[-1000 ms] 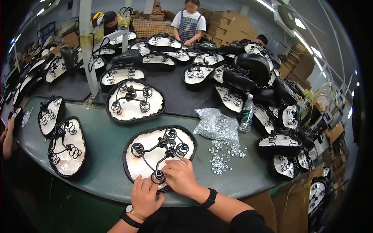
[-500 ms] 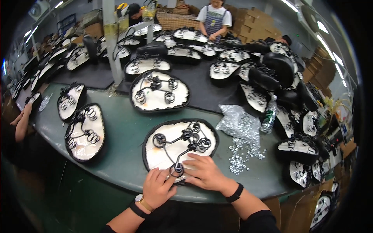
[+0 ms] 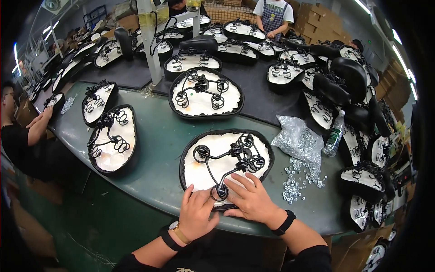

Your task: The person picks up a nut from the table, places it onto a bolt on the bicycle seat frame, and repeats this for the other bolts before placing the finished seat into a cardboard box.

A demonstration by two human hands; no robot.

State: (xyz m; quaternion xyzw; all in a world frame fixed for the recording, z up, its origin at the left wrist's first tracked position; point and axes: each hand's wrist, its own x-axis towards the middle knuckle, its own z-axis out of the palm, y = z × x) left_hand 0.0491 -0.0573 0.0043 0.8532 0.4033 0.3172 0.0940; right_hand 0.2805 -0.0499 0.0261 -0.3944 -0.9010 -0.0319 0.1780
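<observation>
One seat (image 3: 222, 167) lies left of the nut bag (image 3: 299, 140), bottom up, w/ spring frame (image 3: 238, 151) already set on it. L hand (image 3: 195, 213) and R hand (image 3: 253, 199) are at its near coil (image 3: 220, 192), both sides; if they clamp sth., I cannot tell. Fastening there seems unfinished; loose nuts (image 3: 294, 185) lie at bag's near side.

Both the left hand (image 3: 197, 215) and the right hand (image 3: 251, 199) are ungloved. The left wrist wears a watch (image 3: 180, 233) with a round, pale dial and a gold-coloured strap, and next to it, farther up the arm, a plain black band (image 3: 170, 240). A similar wide black wristband (image 3: 286, 223) circles the right wrist. The black sleeves (image 3: 312, 260) leave much of the forearms bare. The dark shirt (image 3: 213, 256) has pale lettering, cut off by the lower edge.
</observation>
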